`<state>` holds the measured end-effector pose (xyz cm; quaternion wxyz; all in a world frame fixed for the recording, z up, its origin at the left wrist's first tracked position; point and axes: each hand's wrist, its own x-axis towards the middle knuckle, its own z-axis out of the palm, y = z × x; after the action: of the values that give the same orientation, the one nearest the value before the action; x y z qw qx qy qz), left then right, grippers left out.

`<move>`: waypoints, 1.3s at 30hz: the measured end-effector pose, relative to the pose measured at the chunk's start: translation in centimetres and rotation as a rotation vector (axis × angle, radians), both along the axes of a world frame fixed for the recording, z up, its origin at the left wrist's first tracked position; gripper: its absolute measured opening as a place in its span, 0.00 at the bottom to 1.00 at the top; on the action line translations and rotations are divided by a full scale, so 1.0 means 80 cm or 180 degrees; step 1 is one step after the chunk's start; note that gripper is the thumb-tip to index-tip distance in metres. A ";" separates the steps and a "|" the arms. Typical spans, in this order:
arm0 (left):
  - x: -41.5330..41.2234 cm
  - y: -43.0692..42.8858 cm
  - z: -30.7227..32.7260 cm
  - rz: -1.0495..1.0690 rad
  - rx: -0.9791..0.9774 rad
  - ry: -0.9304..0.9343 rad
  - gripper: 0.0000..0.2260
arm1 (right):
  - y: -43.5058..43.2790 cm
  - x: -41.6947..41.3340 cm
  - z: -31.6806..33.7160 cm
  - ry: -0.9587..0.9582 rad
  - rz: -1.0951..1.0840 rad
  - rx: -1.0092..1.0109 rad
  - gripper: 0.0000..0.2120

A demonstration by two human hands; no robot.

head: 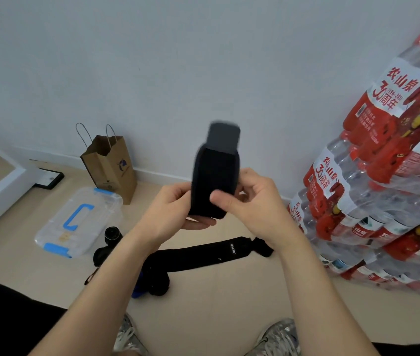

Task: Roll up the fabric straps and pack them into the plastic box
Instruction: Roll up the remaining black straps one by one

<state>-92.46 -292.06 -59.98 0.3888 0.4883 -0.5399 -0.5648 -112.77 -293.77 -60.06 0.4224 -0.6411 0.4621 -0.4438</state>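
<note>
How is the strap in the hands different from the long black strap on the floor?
The held strap stands upright, gripped by the left hand and right hand; the floor strap lies flat, untouched. The held strap looks short, the floor strap long. Both are black.

beige floor point(216, 317): below the left hand point(173, 209) a long black strap point(203, 253) lies flat, a black bundle point(158, 281) at its near end. left of that hand sits the plastic box point(78, 222), lid on, a lens point(110, 240) just beside it, a paper bag point(111, 168) behind. right of the right hand point(252, 201), stacked water-bottle packs point(383, 201).
</note>
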 end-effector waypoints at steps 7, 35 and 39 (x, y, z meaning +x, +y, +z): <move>-0.014 0.010 0.003 -0.0200 -0.0056 0.0066 0.19 | -0.003 0.010 -0.016 -0.0161 -0.0577 -0.0164 0.09; -0.040 0.007 -0.006 0.0137 -0.0468 -0.1261 0.08 | 0.006 0.042 -0.039 -0.1062 -0.1151 0.0550 0.15; -0.034 0.012 -0.006 -0.0115 -0.0954 -0.1263 0.10 | -0.002 0.030 -0.042 -0.1269 -0.1033 0.1018 0.07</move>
<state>-95.16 -291.07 -60.49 0.3331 0.5168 -0.6920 -0.3784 -110.35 -293.91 -63.45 0.5240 -0.3845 0.5305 -0.5442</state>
